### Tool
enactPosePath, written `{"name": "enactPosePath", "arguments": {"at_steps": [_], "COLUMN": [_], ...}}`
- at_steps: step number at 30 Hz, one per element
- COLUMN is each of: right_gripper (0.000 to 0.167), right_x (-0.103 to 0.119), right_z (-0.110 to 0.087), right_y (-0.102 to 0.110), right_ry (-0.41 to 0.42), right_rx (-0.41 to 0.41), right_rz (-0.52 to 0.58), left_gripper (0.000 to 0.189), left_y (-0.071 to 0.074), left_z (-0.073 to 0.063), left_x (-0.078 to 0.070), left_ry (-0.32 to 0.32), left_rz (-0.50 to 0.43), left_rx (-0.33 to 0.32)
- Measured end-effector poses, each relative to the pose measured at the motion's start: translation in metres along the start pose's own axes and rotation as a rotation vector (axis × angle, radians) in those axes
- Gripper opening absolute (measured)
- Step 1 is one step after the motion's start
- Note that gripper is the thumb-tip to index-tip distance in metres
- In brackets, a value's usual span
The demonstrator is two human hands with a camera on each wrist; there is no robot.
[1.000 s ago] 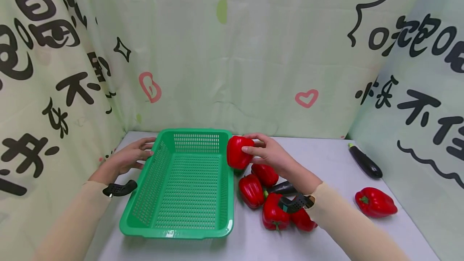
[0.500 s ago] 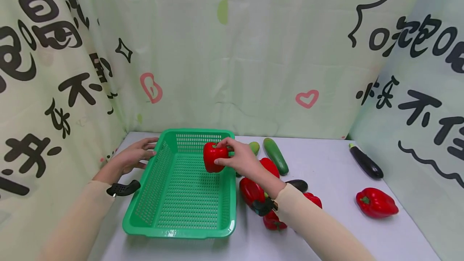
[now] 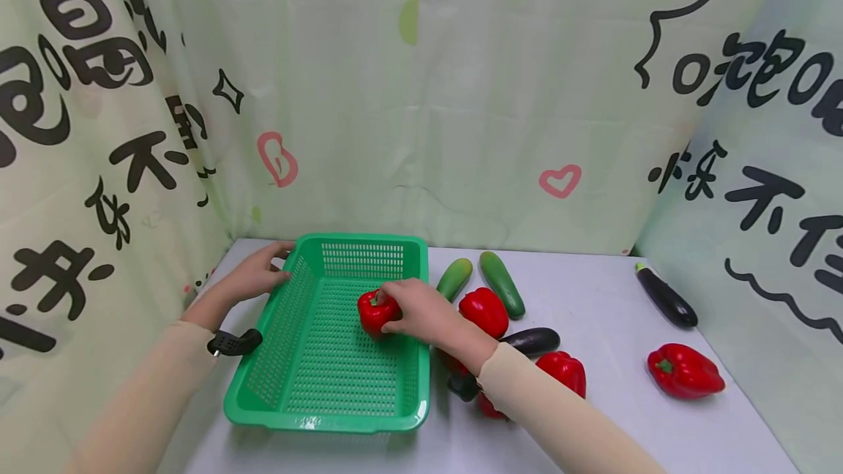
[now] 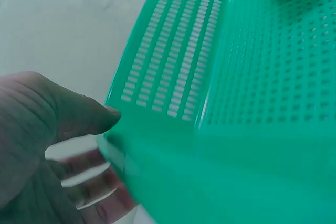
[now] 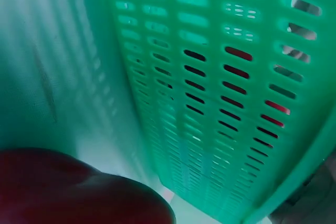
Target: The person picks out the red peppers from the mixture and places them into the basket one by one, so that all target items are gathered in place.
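In the head view, my right hand [image 3: 421, 313] holds a red bell pepper [image 3: 375, 315] by its upper side, low inside the green plastic basket [image 3: 263, 401]. The right wrist view shows the dark red pepper [image 5: 79, 192] close up beside the slotted wall. My left hand [image 3: 253, 274] is at the basket's left rim. The left wrist view shows its thumb [image 4: 89, 116] on the rim, while the other fingers [image 4: 113, 184] pass under the outer edge. More peppers lie right of the basket, partly hidden by my right forearm.
Right of the basket on the white table [image 3: 612, 357] lie two green cucumbers [image 3: 502, 284], a red pepper [image 3: 484, 311], an eggplant [image 3: 532, 341] and another pepper [image 3: 563, 373]. Farther right are a lone pepper [image 3: 685, 370] and an eggplant [image 3: 667, 297]. Printed curtains [image 3: 487, 93] enclose the table.
My right hand has carried the red pepper leftward over the basket's right rim, then down into the basket. The cucumbers have come into view. My left hand has stayed at the left rim.
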State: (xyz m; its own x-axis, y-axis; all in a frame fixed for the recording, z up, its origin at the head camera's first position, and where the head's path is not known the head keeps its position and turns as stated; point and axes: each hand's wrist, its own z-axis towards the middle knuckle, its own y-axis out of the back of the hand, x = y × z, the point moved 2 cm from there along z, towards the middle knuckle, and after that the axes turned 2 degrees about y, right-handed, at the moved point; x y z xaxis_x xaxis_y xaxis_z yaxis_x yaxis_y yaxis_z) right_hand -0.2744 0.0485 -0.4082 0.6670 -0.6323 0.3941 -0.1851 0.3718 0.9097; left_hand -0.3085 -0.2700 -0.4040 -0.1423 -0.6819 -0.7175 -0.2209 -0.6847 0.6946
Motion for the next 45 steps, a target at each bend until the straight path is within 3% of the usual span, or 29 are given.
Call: {"name": "enactPosePath", "arguments": {"at_steps": [7, 12, 16, 19, 23, 29, 33, 36, 39, 42, 45], "right_gripper": [0.039, 0.04, 0.042, 0.043, 0.042, 0.034, 0.032, 0.032, 0.032, 0.031, 0.028], "right_x": [0.004, 0.006, 0.006, 0.005, 0.003, 0.004, 0.001, -0.002, -0.007, -0.011, -0.015], "right_z": [0.002, 0.002, 0.002, 0.001, -0.001, -0.004, -0.007, -0.008, -0.011, -0.014, -0.019], "right_y": [-0.003, -0.003, -0.003, -0.003, -0.001, 0.001, 0.001, 0.002, 0.005, 0.008, 0.01], "right_ry": [0.036, 0.012, 0.003, 0.002, 0.003, 0.029, 0.042, 0.028, 0.011, -0.005, -0.038], "right_rx": [0.005, 0.036, 0.052, 0.06, 0.061, 0.045, 0.041, 0.024, -0.003, -0.03, -0.057], "right_rz": [-0.156, -0.196, -0.208, -0.205, -0.198, -0.181, -0.167, -0.144, -0.112, -0.081, -0.045], "left_gripper": [0.056, 0.069, 0.094, 0.11, 0.112, 0.091, 0.063, 0.046, 0.04, 0.045, 0.053], "left_y": [-0.001, -0.004, -0.014, -0.021, -0.028, -0.035, -0.036, -0.032, -0.029, -0.023, -0.017], "left_z": [0.008, 0.013, 0.014, 0.013, 0.01, 0.001, -0.014, -0.029, -0.042, -0.05, -0.055], "left_x": [-0.014, -0.027, -0.029, -0.023, -0.016, -0.014, -0.022, -0.027, -0.024, -0.018, -0.011], "left_ry": [-0.057, -0.141, -0.082, -0.019, -0.027, -0.135, -0.198, -0.21, -0.114, 0.041, 0.154], "left_rz": [0.164, 0.356, 0.381, 0.407, 0.445, 0.448, 0.283, 0.07, -0.157, -0.442, -0.692], "left_rx": [-0.046, 0.032, 0.154, 0.192, 0.157, 0.075, 0.039, 0.022, 0.002, -0.01, 0.051]}}
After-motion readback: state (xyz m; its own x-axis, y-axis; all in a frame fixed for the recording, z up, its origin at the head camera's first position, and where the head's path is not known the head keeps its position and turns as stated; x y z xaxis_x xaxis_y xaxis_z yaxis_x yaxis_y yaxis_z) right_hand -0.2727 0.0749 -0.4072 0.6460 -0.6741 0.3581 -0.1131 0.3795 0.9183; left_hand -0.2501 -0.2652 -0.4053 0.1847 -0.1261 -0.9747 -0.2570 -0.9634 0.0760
